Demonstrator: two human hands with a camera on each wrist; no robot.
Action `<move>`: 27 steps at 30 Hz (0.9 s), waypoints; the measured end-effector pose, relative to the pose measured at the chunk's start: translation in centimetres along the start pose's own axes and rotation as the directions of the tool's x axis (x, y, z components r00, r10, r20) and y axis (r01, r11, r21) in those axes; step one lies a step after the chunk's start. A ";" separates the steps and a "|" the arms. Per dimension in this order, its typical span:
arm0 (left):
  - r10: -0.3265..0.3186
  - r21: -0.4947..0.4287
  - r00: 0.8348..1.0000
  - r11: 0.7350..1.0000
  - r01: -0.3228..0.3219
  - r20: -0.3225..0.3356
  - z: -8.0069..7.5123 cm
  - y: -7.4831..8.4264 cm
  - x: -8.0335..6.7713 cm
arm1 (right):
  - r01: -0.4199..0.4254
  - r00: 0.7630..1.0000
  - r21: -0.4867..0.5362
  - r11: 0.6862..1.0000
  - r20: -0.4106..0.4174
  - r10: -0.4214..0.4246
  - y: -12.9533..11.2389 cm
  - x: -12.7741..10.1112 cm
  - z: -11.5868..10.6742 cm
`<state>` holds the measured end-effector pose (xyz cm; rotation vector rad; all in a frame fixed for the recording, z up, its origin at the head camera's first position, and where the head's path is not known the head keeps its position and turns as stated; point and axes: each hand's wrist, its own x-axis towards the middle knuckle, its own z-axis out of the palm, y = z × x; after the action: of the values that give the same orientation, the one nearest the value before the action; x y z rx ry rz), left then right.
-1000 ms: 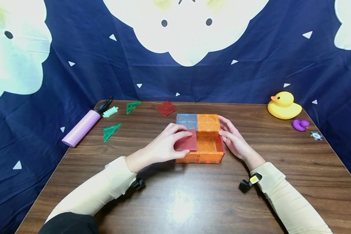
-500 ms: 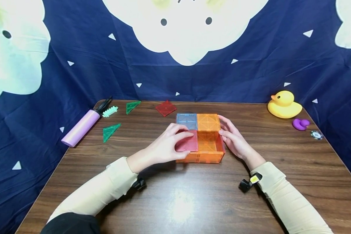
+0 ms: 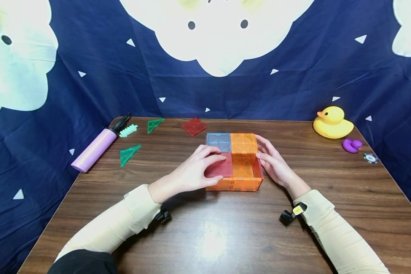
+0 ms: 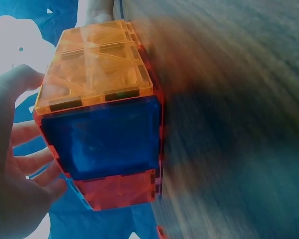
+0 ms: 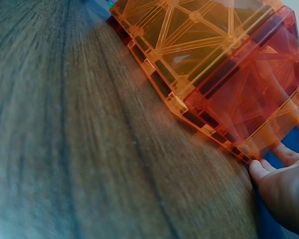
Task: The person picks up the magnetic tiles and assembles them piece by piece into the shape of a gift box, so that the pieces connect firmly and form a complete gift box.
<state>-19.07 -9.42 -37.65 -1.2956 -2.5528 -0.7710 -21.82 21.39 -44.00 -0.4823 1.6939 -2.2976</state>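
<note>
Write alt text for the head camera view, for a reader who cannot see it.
Two hands work on a flat box of translucent magnetic tiles on a wooden table: the left hand lays a red tile on top, the right hand steadies its right side. Green triangles, a yellow duck and a pink cylinder lie around.

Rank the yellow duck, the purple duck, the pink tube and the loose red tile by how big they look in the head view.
1. Pink tube, clearly largest.
2. Yellow duck.
3. Loose red tile, smaller than the duck; it lies flat and farther back, so this is less sure.
4. Purple duck, smallest.
</note>
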 end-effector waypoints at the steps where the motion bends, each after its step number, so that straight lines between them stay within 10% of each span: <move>1: -0.004 -0.010 1.000 1.000 0.004 -0.003 -0.1 -0.1 0.0 | 0.000 1.000 -0.001 1.000 0.000 0.000 0.0 0.0 0.0; 8: -0.118 -0.073 0.986 0.991 0.110 -0.116 -1.3 -2.4 0.9 | 0.002 1.000 0.003 1.000 0.003 -0.002 0.0 0.1 0.1; 14: -0.297 -0.097 0.931 0.955 0.282 -0.214 -2.5 -6.8 1.7 | 0.003 1.000 0.012 1.000 0.001 -0.003 0.1 0.1 0.0; 27: -0.554 0.006 0.833 0.833 0.554 -0.008 -1.0 -14.1 4.4 | -0.009 1.000 0.041 0.999 -0.004 0.009 0.0 0.1 -0.1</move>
<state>-32.97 -13.71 -40.29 -0.5210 -2.9511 -0.8456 -21.98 21.43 -43.99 -0.4606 1.6440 -2.3241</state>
